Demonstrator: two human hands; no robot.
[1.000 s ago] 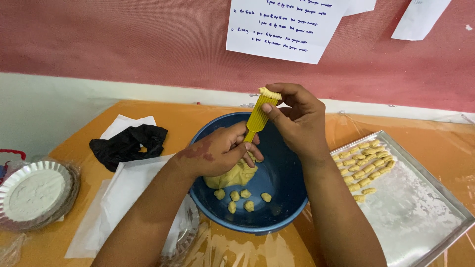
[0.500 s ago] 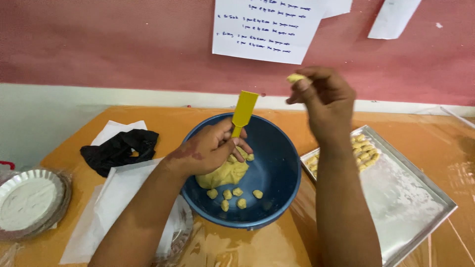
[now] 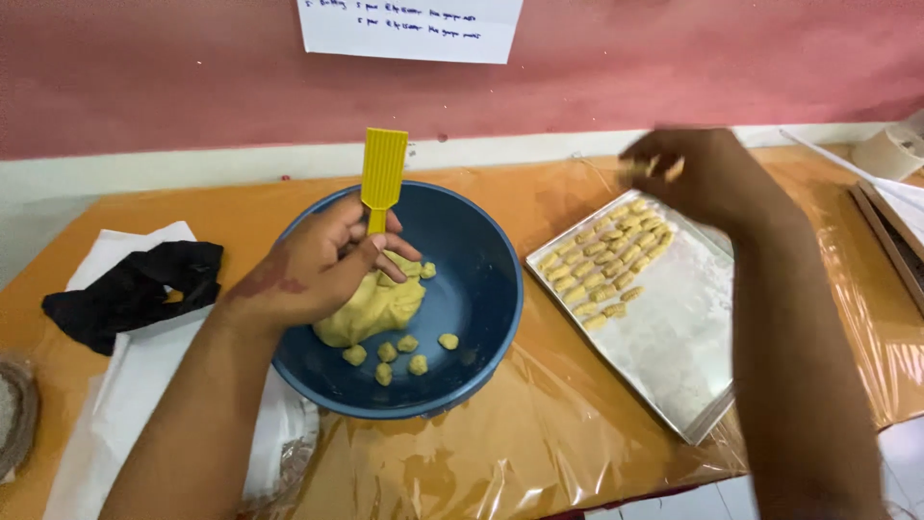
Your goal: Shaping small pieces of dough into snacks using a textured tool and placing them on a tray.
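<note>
Holding the yellow ridged paddle [image 3: 382,176] in your left hand [image 3: 318,270] over the blue bowl [image 3: 481,289], pinch the shaped dough piece [image 3: 674,169] softly in your right hand [image 3: 707,178]. Lay it straight beside the rows at the baking tray [image 3: 674,337]'s far corner.

Our left hand [image 3: 313,270] grips a yellow ridged paddle [image 3: 382,183] over the blue bowl [image 3: 481,289]; right of the bowl, our right hand [image 3: 698,178] pinches a dough piece [image 3: 674,169] above the tray [image 3: 674,337].

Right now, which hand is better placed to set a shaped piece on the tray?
The right hand: it hovers over the tray by the rows, seemingly pinching a dough piece. The left hand holds the yellow ridged paddle in the bowl.
</note>
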